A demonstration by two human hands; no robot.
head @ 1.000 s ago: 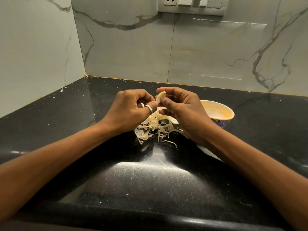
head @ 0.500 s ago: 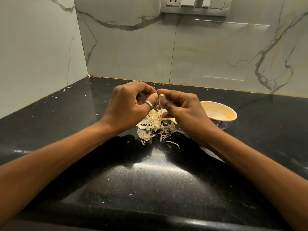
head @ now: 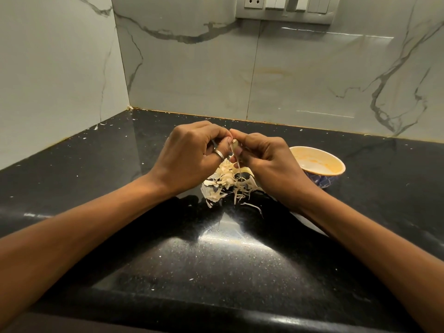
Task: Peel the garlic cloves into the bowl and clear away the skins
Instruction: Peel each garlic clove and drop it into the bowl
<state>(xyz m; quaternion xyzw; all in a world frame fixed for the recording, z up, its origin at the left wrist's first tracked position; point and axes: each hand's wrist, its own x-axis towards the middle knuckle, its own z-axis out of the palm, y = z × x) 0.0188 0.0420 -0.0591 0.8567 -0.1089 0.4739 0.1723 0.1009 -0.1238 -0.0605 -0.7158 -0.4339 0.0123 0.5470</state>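
Okay, both my hands are up over the middle of the black surface [head: 216, 260], knuckles nearly meeting. My right hand [head: 266, 159] has its fingers curled in and pinches the garlic clove [head: 236, 150] upright between thumb and fingers. My left hand [head: 192, 152] is curled too, with its thumb and fingertips closed on the top end of that same clove; the ring [head: 219, 154] shows on that hand. A thin strip of skin [head: 239, 165] hangs down off the clove, dangling toward the heap below. So the clove is in the air, held between both hands and off the surface. Right under them lies the pile of skins [head: 223, 186], pale and shredded, with a few loose strands trailing toward me. The bowl [head: 319, 162] stands to the right, just beyond my right hand, its inside smeared orange; what it holds I cannot tell. Small white flecks dot the surface, and the switch panel [head: 286, 8] sits high on the far marble wall.
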